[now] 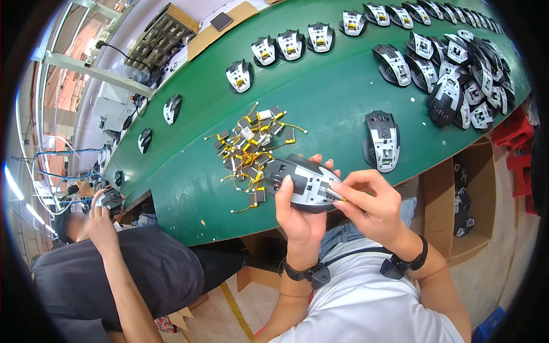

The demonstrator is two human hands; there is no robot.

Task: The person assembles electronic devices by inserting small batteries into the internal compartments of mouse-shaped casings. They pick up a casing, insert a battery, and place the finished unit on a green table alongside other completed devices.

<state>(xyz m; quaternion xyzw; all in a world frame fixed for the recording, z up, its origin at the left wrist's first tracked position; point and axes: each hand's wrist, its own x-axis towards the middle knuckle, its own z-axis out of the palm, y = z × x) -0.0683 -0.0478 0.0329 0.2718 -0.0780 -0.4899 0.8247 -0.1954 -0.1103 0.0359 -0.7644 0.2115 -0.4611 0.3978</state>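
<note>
My left hand point(297, 214) grips a black and grey computer mouse shell point(303, 180), held underside up just over the near edge of the green bench point(320, 103). My right hand point(369, 200) pinches a small yellow and black part point(337, 195) against the shell's right side. A loose heap of small dark parts with yellow wires point(254, 146) lies on the bench just left of the shell. Another upturned mouse shell point(382, 140) rests on the bench to the right.
Several mouse shells point(457, 80) are piled at the far right, and more stand in a row point(291, 44) along the back edge. A seated person in a dark shirt point(114, 274) at my left holds a mouse point(110, 200). Cardboard boxes point(469, 194) sit under the bench.
</note>
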